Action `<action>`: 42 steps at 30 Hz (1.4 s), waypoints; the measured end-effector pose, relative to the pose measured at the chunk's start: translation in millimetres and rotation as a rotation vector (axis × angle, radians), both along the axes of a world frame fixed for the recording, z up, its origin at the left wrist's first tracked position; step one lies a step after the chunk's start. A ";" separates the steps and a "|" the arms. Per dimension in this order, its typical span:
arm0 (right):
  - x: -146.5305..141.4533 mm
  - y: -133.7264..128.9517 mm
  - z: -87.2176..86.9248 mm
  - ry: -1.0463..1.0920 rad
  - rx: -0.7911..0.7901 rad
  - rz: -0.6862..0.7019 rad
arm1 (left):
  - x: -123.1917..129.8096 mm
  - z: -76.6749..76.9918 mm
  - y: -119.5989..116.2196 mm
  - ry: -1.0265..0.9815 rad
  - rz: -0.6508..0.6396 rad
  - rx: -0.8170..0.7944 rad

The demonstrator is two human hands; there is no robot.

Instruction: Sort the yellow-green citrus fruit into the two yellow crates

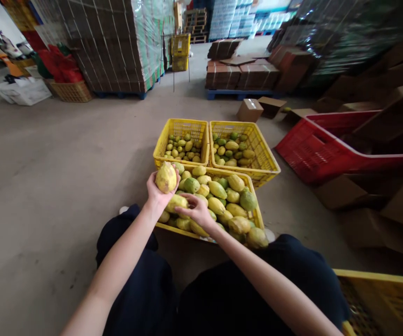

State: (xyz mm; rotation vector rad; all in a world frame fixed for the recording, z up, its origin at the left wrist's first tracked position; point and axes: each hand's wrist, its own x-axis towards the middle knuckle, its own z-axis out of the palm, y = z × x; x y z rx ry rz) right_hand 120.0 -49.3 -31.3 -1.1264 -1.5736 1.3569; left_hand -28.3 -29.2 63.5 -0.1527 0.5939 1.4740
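Note:
My left hand (159,191) holds a yellow fruit with brownish patches (166,177), palm up, over the left side of the near yellow crate (257,205). Just below and to the right, my right hand (196,209) has its fingers round the right end of another yellow fruit (176,204). Yellow and green fruits (217,189) fill the near crate. Behind it, two more yellow crates stand side by side, the left one (162,138) with smaller fruits and the right one (264,156) with larger ones.
A red crate (299,149) and cardboard boxes (402,205) lie on the right. Part of another yellow crate (383,278) shows at the lower right. Wrapped stacks (107,46) and a blue pallet (229,94) with flattened cardboard stand farther back.

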 end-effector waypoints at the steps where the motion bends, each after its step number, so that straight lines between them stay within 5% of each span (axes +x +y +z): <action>1: 9.5 3.2 15.4 0.066 -0.063 -0.014 | 0.4 1.2 0.5 -0.012 0.006 0.016; 5: 50.5 9.4 70.0 0.125 -0.062 0.050 | 7.1 3.6 1.4 -0.035 -0.006 0.035; 8: 66.7 9.4 85.0 0.284 -0.115 -0.004 | 16.9 0.8 2.5 -0.017 -0.044 0.013; 14: 62.5 17.1 75.4 0.786 -0.371 -0.235 | 44.3 -9.5 6.5 0.002 -0.019 0.044; 24: 44.2 21.3 67.5 1.032 -0.414 -0.485 | 96.2 -6.8 10.6 -0.044 -0.188 0.027; 42: 50.5 27.1 60.5 0.737 -0.292 -0.491 | 90.8 -8.1 16.1 -0.002 -0.206 0.103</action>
